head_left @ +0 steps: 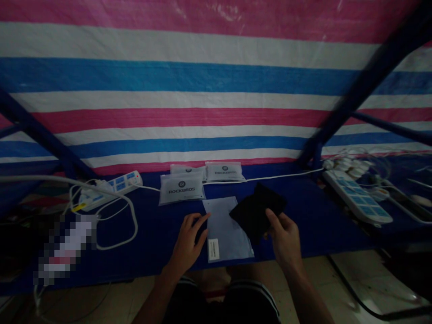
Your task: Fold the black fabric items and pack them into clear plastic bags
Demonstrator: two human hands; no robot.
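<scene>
Nearest, clear pouch: the see-through pouch (227, 227) lies flat on the blue tabletop (324, 225) at its near edge, frosted, with a white sticker (213, 249) at its 7 o'clock corner, the print too small to read.
Black piece: at the pouch's 2 o'clock, the dark, cloth-like piece (258, 209) looks matte and angular, with overlapping corners.
Left hand: at 9 o'clock, the left hand (191, 238) reaches forward, fingers loosely curved and thumb apart, grasping nothing; the index fingertip meets the pouch's edge.
Right hand: at 3 o'clock, the right hand (284, 236) pinches the black piece, thumb on top, other fingers partly hidden.
ROCKBROS pouches: three filled, printed pouches (182, 186) sit between 10 and 12 o'clock.
Striped sheet: pink, white and blue bands (189, 76) hang at 12 o'clock, farthest off.
</scene>
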